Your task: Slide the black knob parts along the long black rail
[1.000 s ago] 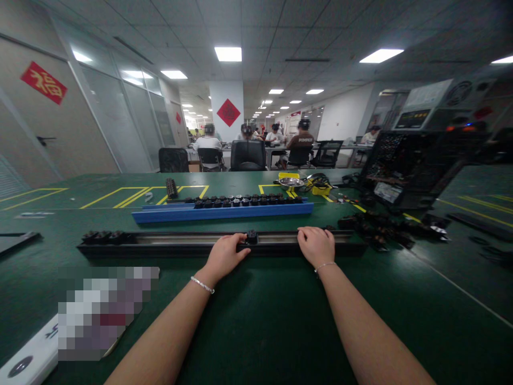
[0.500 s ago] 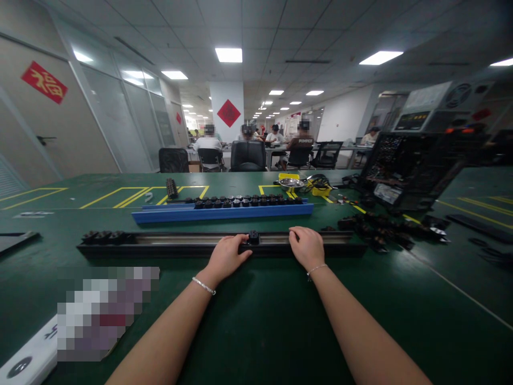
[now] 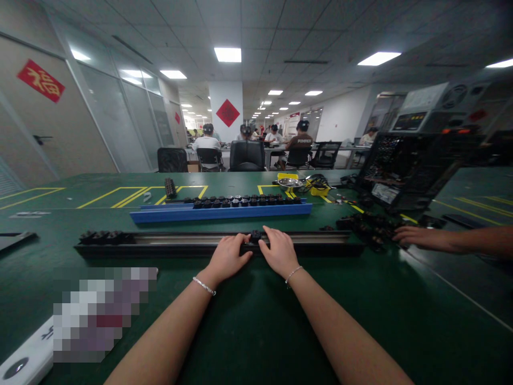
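Observation:
A long black channel (image 3: pixel 160 250) with a pale metal rail (image 3: pixel 172 240) inside lies across the table in front of me. A small black block (image 3: pixel 255 236) sits on the rail near its middle. My left hand (image 3: pixel 230 253) is closed against the block's left side, its thumb over the channel's near wall. From the right, my right hand (image 3: pixel 279 252) has its bent index finger and thumb at the block's other side. Several similar black blocks (image 3: pixel 102 237) stand at the channel's left end.
A co-worker's hand (image 3: pixel 420 238) reaches in from the right to a pile of black parts (image 3: pixel 371 227). Behind the channel lies a blue channel (image 3: pixel 220 214) holding a row of black blocks. An opened computer case (image 3: pixel 395 171) stands at the back right, near a metal bowl (image 3: pixel 290 183).
My right hand has moved left along the channel to the small black block. My left hand has stayed at the block. A co-worker's hand has come in from the right.

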The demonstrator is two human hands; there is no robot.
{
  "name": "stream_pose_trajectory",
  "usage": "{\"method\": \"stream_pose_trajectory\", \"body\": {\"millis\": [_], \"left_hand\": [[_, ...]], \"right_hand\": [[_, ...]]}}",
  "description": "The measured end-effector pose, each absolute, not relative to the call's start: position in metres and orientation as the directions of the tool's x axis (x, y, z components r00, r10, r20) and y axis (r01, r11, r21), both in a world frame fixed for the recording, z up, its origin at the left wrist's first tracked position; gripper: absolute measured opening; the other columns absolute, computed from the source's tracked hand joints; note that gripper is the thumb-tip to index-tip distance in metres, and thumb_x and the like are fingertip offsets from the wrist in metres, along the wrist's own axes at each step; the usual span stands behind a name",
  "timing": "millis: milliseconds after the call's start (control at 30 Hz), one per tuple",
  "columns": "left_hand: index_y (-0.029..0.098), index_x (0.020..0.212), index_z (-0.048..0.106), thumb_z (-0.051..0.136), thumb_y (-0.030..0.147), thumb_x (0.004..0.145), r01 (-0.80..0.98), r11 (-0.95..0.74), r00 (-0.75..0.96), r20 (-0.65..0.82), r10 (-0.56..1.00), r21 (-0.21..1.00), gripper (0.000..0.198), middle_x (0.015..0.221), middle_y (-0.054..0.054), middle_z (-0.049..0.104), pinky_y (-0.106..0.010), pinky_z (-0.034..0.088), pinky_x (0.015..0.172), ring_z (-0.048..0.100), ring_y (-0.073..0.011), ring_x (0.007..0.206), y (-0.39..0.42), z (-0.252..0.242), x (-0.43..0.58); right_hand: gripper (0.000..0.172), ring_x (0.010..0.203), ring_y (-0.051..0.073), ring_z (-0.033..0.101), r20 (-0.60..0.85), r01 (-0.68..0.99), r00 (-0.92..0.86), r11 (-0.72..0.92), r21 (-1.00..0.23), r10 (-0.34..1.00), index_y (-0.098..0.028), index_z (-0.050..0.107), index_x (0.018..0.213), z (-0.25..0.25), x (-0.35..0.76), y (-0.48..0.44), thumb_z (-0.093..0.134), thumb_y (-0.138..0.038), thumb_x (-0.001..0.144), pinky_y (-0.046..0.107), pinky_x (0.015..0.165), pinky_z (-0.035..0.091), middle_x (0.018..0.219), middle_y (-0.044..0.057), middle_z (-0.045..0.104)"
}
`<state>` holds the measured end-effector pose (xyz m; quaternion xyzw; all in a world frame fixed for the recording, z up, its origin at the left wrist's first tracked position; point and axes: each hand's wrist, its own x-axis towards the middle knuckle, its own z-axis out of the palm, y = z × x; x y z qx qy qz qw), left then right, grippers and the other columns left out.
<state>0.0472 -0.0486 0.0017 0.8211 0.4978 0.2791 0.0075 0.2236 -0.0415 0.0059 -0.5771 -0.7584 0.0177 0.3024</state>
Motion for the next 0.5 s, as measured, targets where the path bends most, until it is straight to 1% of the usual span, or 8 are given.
{"method": "stream_pose_trajectory", "body": {"millis": [133,233,333,500], "left_hand": [[0.023,0.092,0.048,0.060,0.028,0.075,0.798,-0.525,0.366,0.455,0.812,0.295,0.021,0.108,-0.003,0.065,-0.040,0.041,0.091,0.059,-0.0225,0.100,-0.048,0.001,0.049],[0.023,0.089,0.047,0.059,0.027,0.074,0.814,-0.509,0.363,0.440,0.822,0.279,0.020,0.100,-0.003,0.065,-0.039,0.041,0.088,0.059,-0.0227,0.097,-0.048,0.001,0.049],[0.023,0.089,0.048,0.059,0.028,0.074,0.835,-0.485,0.354,0.420,0.836,0.260,0.020,0.095,-0.003,0.064,-0.038,0.041,0.087,0.059,-0.0228,0.096,-0.048,0.002,0.050],[0.023,0.093,0.049,0.058,0.028,0.074,0.845,-0.473,0.360,0.389,0.848,0.250,0.022,0.094,-0.003,0.064,-0.038,0.039,0.087,0.058,-0.0225,0.096,-0.050,0.005,0.051]], "right_hand": [[0.040,0.118,0.021,0.047,0.420,0.873,-0.125,0.301,-0.384,0.899,-0.019,0.056,0.121,0.005,0.218,-0.041,0.043,-0.036,0.086,0.040,0.103,0.024,0.122,0.008,0.060],[0.034,0.115,0.020,0.048,0.429,0.868,-0.105,0.294,-0.401,0.897,-0.022,0.060,0.113,0.005,0.216,-0.041,0.045,-0.036,0.085,0.040,0.101,0.024,0.120,0.006,0.061],[0.030,0.112,0.019,0.050,0.445,0.864,-0.061,0.270,-0.424,0.893,-0.022,0.062,0.107,0.006,0.215,-0.041,0.047,-0.036,0.085,0.038,0.100,0.025,0.117,0.005,0.063],[0.030,0.109,0.019,0.052,0.458,0.865,-0.027,0.250,-0.434,0.889,-0.022,0.062,0.103,0.006,0.212,-0.040,0.050,-0.039,0.083,0.037,0.096,0.027,0.112,0.005,0.064]]}}
